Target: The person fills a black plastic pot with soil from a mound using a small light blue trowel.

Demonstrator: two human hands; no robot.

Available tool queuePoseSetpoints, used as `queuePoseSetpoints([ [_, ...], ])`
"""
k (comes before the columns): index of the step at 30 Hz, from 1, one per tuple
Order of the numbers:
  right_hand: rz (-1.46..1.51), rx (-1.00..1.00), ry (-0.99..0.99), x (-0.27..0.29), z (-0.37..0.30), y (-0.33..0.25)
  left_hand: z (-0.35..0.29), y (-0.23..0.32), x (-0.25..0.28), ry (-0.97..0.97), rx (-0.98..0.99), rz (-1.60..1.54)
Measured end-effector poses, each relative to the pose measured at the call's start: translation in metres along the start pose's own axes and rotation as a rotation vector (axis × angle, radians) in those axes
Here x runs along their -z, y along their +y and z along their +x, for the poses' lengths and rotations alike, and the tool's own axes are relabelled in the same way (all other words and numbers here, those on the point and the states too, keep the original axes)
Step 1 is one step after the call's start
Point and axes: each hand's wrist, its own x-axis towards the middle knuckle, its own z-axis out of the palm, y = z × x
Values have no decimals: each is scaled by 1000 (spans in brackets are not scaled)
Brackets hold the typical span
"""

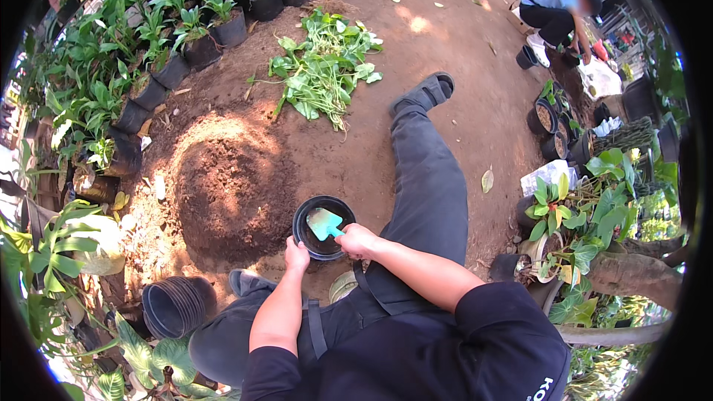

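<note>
The right hand (pixel 357 240) is closed around the handle of a small turquoise trowel (pixel 324 223), whose blade hangs over the mouth of a black pot (pixel 306 239). The left hand (pixel 296 256) is clamped on the pot's near rim, holding it steady on the ground between the person's knees. Both forearms come in from below, elbows bent, the right wrist angled left across the pot, the left arm running nearly straight up to the rim. By the look of it, this is the filling step: the pot seems mostly dark inside, so I judge it has little soil in it yet. A next scoop would call for a reach left to the soil heap (pixel 226 186) just beside the pot, with the pot kept level. One leg stretches far out along the dirt, a sandal (pixel 426 92) at its end. A pile of uprooted green plants (pixel 324 67) lies farther off, a stack of empty pots (pixel 177 306) lies near on the left, and another person (pixel 557 9) crouches at the far right.
</note>
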Motion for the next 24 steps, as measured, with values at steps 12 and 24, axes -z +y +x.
queuePoseSetpoints([
  [12, -350, 45, 151, 11, -17, -12, -21, 18, 1, -229, 61, 19],
  [24, -435, 147, 220, 9, -24, -20, -14, 10, 0, -289, 155, -171],
])
